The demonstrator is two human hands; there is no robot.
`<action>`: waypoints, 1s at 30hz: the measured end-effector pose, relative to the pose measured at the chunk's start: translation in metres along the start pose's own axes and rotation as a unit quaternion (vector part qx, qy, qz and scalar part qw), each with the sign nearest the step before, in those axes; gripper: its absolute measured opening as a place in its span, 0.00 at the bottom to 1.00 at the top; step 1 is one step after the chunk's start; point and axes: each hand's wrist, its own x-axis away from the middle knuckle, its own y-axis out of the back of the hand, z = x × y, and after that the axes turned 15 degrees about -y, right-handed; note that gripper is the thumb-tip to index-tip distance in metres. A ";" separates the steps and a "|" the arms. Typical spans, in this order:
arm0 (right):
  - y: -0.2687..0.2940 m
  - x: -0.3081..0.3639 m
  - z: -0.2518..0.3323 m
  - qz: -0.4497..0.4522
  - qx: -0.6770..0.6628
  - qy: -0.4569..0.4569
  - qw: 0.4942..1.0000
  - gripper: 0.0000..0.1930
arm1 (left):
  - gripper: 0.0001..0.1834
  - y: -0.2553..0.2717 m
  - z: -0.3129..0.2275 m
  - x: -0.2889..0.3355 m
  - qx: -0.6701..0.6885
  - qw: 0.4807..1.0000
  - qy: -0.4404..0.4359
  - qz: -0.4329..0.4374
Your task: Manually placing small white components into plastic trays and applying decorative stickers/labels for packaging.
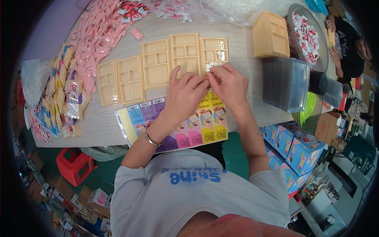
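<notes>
Hands meet over rightmost tray [215, 49] in row of five: left hand [185, 93] and right hand [229, 85] pinch small white pieces [213, 65] between fingertips. Colourful cards [173, 122] near table edge.

Left hand [185, 93] and right hand [229, 85] meet fingertip to fingertip at the near edge of the rightmost beige tray [214, 50], pinching small white pieces [213, 65]. Four more trays [144, 71] extend toward 9 o'clock. Coloured cards [173, 122] lie at 6 o'clock.
</notes>
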 end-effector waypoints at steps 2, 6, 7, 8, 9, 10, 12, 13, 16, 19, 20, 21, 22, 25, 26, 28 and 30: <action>0.001 -0.005 0.006 0.016 0.004 -0.009 1.000 0.03 | 0.11 0.000 0.001 0.000 0.000 1.000 0.002 -0.004; 0.003 -0.005 -0.002 0.055 0.001 0.000 0.998 0.03 | 0.11 0.003 0.003 -0.001 0.007 1.000 -0.005 -0.007; 0.004 -0.007 -0.004 0.068 -0.025 0.005 0.997 0.04 | 0.10 0.003 0.005 -0.001 0.007 1.000 -0.010 -0.011; 0.005 -0.010 -0.006 0.081 -0.050 0.009 0.995 0.04 | 0.10 0.003 0.006 0.000 0.008 1.000 -0.010 -0.011; 0.009 -0.015 -0.007 0.081 -0.049 0.009 0.995 0.04 | 0.12 0.003 0.007 0.001 0.009 1.000 -0.001 -0.014; 0.016 -0.022 -0.007 0.048 -0.048 -0.015 0.998 0.04 | 0.14 0.003 0.008 0.001 0.010 1.000 0.008 -0.016; 0.021 -0.035 -0.009 0.013 -0.046 -0.039 0.998 0.04 | 0.19 0.005 0.006 -0.004 0.000 1.000 0.007 0.003; 0.021 -0.041 -0.011 0.024 0.027 -0.050 0.998 0.04 | 0.25 0.005 0.004 -0.008 -0.010 1.000 0.006 0.022; 0.013 -0.055 -0.015 0.053 0.137 -0.069 0.987 0.06 | 0.34 0.002 -0.003 -0.010 -0.015 0.995 0.024 0.095; 0.009 -0.057 -0.017 0.060 0.151 -0.066 0.984 0.07 | 0.39 0.001 -0.005 -0.008 -0.016 0.991 0.022 0.131; 0.009 -0.056 -0.019 0.049 0.128 -0.053 0.989 0.09 | 0.39 0.002 -0.006 -0.009 -0.015 0.991 0.022 0.130; 0.009 -0.057 -0.029 0.047 0.129 -0.054 0.989 0.09 | 0.41 0.004 -0.006 -0.011 -0.004 0.992 0.023 0.120; 0.010 -0.058 -0.042 0.074 -0.046 -0.127 0.988 0.11 | 0.43 0.004 -0.007 -0.013 0.008 0.994 0.025 0.109; 0.027 -0.072 -0.041 0.147 -0.412 -0.245 0.865 0.14 | 0.47 0.000 -0.006 -0.017 0.040 0.993 0.015 0.108; 0.034 -0.080 -0.031 0.191 -0.584 -0.282 0.737 0.15 | 0.47 -0.002 -0.006 -0.016 0.039 0.993 0.016 0.108; 0.036 -0.110 -0.019 0.244 -0.564 -0.261 0.744 0.14 | 0.49 -0.007 -0.004 -0.014 0.023 0.990 0.021 0.140; 0.028 -0.159 -0.012 0.188 -0.534 -0.236 0.790 0.12 | 0.48 0.018 -0.004 -0.020 0.025 0.992 0.027 0.118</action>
